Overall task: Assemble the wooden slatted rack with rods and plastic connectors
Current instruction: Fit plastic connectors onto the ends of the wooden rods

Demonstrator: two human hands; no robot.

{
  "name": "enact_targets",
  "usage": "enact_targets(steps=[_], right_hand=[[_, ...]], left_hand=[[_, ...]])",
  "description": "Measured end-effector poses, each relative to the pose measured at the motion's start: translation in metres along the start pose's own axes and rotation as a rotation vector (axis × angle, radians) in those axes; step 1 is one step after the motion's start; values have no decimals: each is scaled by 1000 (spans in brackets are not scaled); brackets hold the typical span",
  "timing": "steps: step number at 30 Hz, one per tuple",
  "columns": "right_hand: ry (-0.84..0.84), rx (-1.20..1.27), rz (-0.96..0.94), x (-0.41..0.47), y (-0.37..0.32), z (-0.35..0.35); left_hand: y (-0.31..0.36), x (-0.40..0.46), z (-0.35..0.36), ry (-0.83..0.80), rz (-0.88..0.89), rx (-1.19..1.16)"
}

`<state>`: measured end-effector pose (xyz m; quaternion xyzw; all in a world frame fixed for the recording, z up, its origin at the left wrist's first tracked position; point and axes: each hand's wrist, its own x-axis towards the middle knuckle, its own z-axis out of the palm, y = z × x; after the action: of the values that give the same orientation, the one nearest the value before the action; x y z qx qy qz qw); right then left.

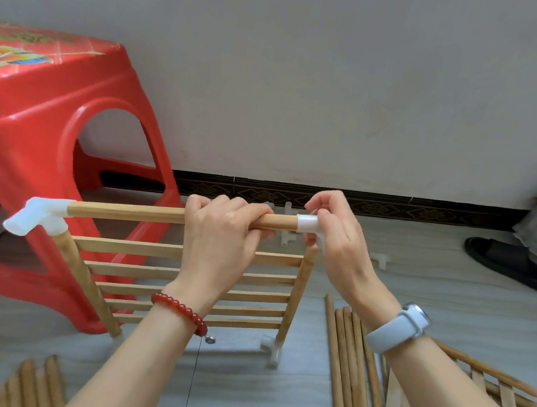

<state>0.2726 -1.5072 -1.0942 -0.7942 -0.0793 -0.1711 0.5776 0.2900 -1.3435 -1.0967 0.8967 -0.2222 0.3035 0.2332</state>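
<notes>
A wooden slatted panel [189,280] stands upright on the floor [228,388], white plastic connectors [270,349] on its two lower corners. A horizontal wooden rod [123,212] runs along its top, with a white three-way connector [40,216] at the left end and a second white connector [307,224] capping the right end. Loose rods [346,372] lie on the floor near its bottom-right part, and spare connectors [380,260] sit farther back by the wall.
</notes>
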Motion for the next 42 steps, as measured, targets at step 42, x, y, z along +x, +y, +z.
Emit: enact_targets(steps=[42], right_hand=[[-251, -832, -540, 1, -4, 140]], left_hand=[[-93, -53, -63, -85, -854, -680]])
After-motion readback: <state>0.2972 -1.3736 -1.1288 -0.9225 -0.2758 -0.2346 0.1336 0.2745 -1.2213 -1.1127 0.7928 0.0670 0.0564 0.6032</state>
